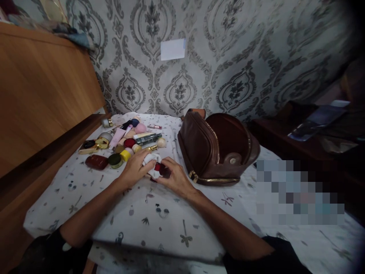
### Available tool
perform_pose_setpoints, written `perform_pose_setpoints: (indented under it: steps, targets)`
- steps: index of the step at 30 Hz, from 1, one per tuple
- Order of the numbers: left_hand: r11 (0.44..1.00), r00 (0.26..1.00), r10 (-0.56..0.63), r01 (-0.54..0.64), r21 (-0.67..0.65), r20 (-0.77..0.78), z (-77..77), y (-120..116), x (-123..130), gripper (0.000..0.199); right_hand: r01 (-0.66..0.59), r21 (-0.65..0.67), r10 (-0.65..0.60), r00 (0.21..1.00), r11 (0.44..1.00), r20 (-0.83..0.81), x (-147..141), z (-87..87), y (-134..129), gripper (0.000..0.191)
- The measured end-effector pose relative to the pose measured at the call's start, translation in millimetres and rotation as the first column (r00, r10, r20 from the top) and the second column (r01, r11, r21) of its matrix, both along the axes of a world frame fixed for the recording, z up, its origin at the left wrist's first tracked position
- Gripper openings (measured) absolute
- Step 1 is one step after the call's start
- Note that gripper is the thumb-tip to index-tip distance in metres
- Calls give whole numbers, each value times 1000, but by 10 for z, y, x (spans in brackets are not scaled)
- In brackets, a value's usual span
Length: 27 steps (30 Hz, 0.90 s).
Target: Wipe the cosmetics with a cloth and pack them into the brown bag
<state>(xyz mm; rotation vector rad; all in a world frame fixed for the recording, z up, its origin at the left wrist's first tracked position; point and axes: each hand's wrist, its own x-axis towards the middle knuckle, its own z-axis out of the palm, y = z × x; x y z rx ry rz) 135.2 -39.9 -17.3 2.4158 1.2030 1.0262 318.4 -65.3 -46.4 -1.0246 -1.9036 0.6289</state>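
Observation:
My left hand [135,167] is closed on a crumpled white cloth or tissue [154,173], pressing it against a small dark red item [157,167]. Curled round that item from the other side is my right hand [180,179]; its exact kind is too small and partly covered to make out. Just beyond my left hand lie cosmetics, among them a yellow-banded jar [125,154], an olive-green round jar [115,161], a reddish-brown case [97,162], a pink tube [117,137] and a dark green tube [148,139].
A brown leather toiletry bag [199,146] stands to the right, unzipped with its flap up. The patterned white cloth [159,224] covers the surface. A wooden cabinet [48,83] rises at left; a clear plastic pouch [318,120] lies at far right.

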Motion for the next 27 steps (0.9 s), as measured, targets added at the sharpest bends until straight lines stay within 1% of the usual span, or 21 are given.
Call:
perform_pose_setpoints:
  steps: [2, 4, 6, 8, 11, 14, 17, 21, 24, 27]
  targets:
    - [991, 998, 19, -9, -136, 67, -31, 42, -29, 23, -61, 0, 61, 998, 998, -35, -2, -1, -14, 38]
    - [963, 994, 48, -19, -269, 102, -70, 87, -64, 30, -111, -5, 110, 991, 994, -74, 2, -10, -21, 48]
    - [939, 990, 88, -45, -340, 112, -100, 122, -90, 36, -143, -35, 138, 983, 989, -122, 11, -32, -17, 52]
    - [932, 986, 127, -81, -352, 108, -108, 138, -98, 39, -148, -87, 130, 973, 985, -188, 18, -65, -2, 55]
    - [934, 984, 149, -106, -341, 100, -93, 134, -88, 40, -127, -167, 76, 956, 978, -283, 23, -114, 34, 59]
    - [942, 988, 130, -97, -321, 83, -102, 130, -73, 44, -85, -203, 14, 945, 976, -327, 24, -137, 62, 62]
    - [958, 994, 92, -73, -277, 57, -157, 147, -65, 46, -16, -184, -41, 953, 983, -301, 27, -134, 68, 64]
    - [978, 996, 93, -88, -191, 17, -218, 136, -49, 40, 63, -130, -90, 972, 990, -218, 33, -128, 60, 63]
    - [986, 995, 99, -99, -132, -9, -200, 65, -21, 38, 98, -89, -113, 975, 991, -193, 38, -141, 74, 59]
    - [993, 987, 120, -120, 6, -105, -155, -17, 12, 38, 110, -69, -122, 973, 991, -197, 44, -161, 102, 51]
